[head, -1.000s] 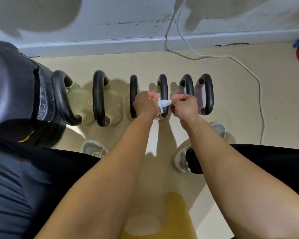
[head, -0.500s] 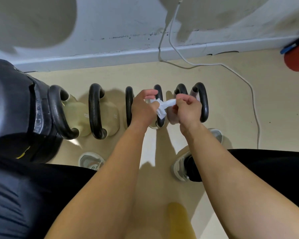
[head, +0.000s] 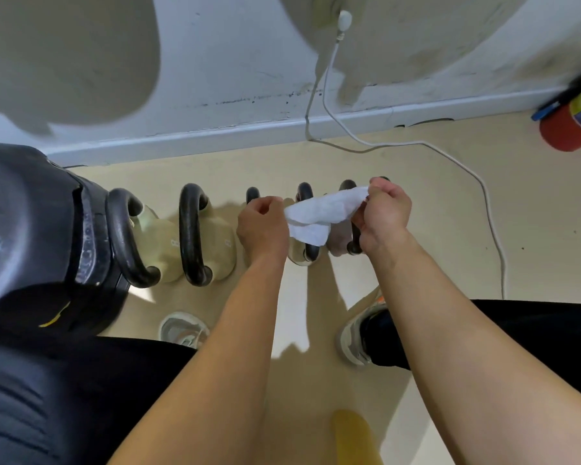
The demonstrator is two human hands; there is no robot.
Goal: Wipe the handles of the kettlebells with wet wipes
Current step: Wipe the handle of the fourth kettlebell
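I hold the wet wipe (head: 319, 213) stretched between my two hands, above the row of kettlebells (head: 192, 233) that stands on the beige floor (head: 433, 203). My left hand (head: 264, 226) has its fingers curled round the wipe's left end. My right hand (head: 383, 213) pinches the right end between thumb and fingertips, a little nearer the wall. The wipe is half unfolded and sags in the middle, hiding part of the fourth handle (head: 305, 193) from the left (whether it touches that handle I cannot tell). The third handle (head: 252, 195) peeks out just beyond my left knuckles. A pinkish bell (head: 337, 243) sits under my right hand. The two leftmost bells are pale yellow-green with thick black handles, apart from my hands. A large black object (head: 31, 236) stands just beside them on the left. A white cable (head: 450, 156) runs from the wall across the floor on the right. A red object (head: 571, 129) lies by the skirting in the far right corner.
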